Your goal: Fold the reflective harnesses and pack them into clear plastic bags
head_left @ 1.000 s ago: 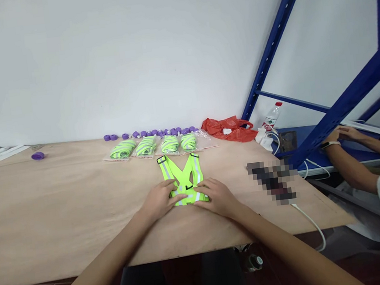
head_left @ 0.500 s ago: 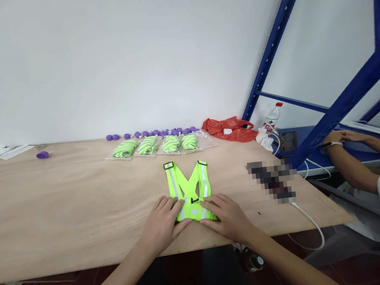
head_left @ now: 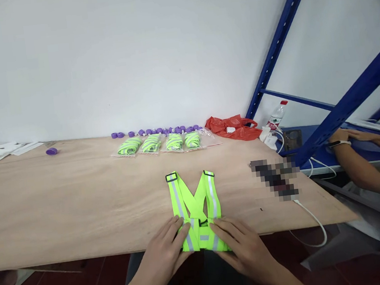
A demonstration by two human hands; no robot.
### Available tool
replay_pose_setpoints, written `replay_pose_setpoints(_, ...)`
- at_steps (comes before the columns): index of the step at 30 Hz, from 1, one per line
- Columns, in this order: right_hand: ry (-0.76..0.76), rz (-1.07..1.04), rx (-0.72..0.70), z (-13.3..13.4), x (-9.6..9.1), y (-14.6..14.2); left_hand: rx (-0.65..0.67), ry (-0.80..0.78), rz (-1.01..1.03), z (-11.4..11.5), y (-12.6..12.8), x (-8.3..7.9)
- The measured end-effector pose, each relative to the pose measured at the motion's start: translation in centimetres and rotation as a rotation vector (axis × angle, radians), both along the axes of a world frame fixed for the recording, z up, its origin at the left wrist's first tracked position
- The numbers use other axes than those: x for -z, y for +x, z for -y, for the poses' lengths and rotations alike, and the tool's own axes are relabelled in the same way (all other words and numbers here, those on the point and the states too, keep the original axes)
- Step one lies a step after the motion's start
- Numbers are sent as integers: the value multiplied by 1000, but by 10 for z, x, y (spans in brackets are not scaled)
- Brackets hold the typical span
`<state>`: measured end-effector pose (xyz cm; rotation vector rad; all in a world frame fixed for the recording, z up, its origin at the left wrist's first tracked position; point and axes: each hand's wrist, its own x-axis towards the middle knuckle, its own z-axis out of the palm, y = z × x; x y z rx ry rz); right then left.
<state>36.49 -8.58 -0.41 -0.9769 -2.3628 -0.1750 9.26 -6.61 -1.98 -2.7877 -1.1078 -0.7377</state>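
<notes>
A neon-yellow reflective vest with silver stripes and black buckles lies with its straps pointing away from me. Its lower band hangs slightly past the table's front edge. My left hand grips the band's left side, fingers on top and thumb low at the edge. On the other side my right hand holds it the same way, its thumb mostly hidden. Behind the vest, several clear bags with folded yellow-striped straps inside lie in a row.
Several purple rolls line the wall side of the wooden table. A red plastic bag lies at the back right, near a blue metal frame. A blurred-out object with a white cable is at right. Another person's arms rest beyond.
Both hands have drawn the vest toward me, so its lower band now reaches past the table's front edge. The camera view has shifted slightly.
</notes>
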Motion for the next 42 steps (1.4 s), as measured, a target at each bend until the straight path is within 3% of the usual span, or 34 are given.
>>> replay_pose_setpoints(4, -13, -59, 5, 8, 0, 0, 31, -3, 30, 5, -1, -7)
replay_pose_setpoints(8, -80, -121, 21, 2, -3, 2, 40, -174, 41, -4, -1, -24)
replay_pose_setpoints(12, -224, -147, 81, -15, -6, 5, -70, -406, -13, -20, 4, -43)
replay_pose_setpoints(16, -379, -169, 137, -34, -9, 6, -165, -448, -50, -37, 11, -51)
replay_pose_setpoints(21, -372, -105, 178, -57, -13, 4, -162, -390, -67, -54, 18, -45)
replay_pose_setpoints(27, -385, -116, 200, -70, -8, 3, -185, -257, 0, -67, 25, -26)
replay_pose_setpoints(31, -385, -155, 251, -69, -2, 3, -213, -296, 27, -68, 27, -16)
replay_pose_setpoints(37, -416, -183, 266, -72, 6, 5, -205, -481, 131, -65, 28, -19)
replay_pose_setpoints(42, -504, -180, 266, -78, 7, 5, -178, -457, 146, -63, 32, -15)
